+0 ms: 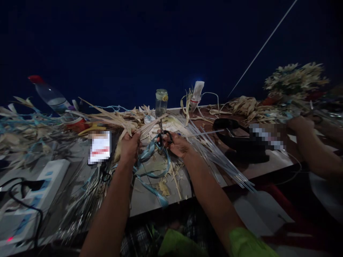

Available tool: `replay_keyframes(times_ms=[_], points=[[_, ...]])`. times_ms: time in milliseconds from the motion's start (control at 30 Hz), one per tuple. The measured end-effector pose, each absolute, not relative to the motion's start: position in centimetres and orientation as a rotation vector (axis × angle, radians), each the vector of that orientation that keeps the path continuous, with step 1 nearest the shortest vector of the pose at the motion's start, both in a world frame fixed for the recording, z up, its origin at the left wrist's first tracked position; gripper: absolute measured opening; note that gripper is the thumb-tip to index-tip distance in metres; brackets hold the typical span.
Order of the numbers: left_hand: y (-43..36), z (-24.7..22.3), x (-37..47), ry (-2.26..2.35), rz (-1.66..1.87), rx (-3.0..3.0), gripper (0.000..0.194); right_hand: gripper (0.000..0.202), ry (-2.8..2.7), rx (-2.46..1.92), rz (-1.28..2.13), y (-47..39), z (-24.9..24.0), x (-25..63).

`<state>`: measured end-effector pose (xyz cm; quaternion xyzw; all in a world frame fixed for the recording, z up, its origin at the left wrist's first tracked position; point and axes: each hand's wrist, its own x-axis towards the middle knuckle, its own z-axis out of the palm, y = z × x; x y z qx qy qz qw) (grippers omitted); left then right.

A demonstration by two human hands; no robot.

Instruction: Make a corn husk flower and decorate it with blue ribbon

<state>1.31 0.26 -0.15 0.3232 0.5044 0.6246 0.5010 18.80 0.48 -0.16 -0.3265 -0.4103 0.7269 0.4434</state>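
Note:
My left hand [130, 147] is closed around pale dry husk strips [122, 119], whose long ends fan out away from me. Fingers of my right hand [179, 144] grip black-handled scissors [165, 137], with the blades pointing away from me. A thin pale rod [206, 133] juts to the right from beside that hand; I cannot tell if the hand holds it too. Light blue ribbon [152, 174] hangs in loops between and below my hands, over the table. Scraps of husk [163, 187] lie beneath it.
Clear thin sticks [227, 167] lie to the right. A lidded bottle [161, 101] stands at the back. Left are a phone [99, 147], wire stems [88, 200] and a power strip [43, 200]. A black tool [238, 137] and another person's hand [301, 125] are at right.

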Motion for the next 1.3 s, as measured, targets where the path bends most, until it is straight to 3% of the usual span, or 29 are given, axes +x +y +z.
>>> replay_keyframes(times_ms=[133,433,600,833,1300], points=[[0.4,0.0,1.2,1.153,1.644,0.770,0.024,0.027,-0.982,-0.807,1.888,0.3,-0.1,18.5],[0.6,-0.3,1.1,0.989,1.528,0.677,0.027,0.044,-0.917,-0.773,1.830,-0.4,0.1,17.6],[0.5,-0.7,1.3,0.994,1.370,0.702,0.027,0.052,-1.006,-0.989,1.524,-0.2,-0.3,16.8],[0.3,-1.2,2.4,1.122,1.178,0.783,0.016,0.047,-0.908,-1.019,1.150,1.1,-1.1,16.6],[-0.1,-0.8,3.1,0.861,1.164,0.527,0.017,0.036,-0.934,-1.056,0.986,1.7,-2.4,16.1]])
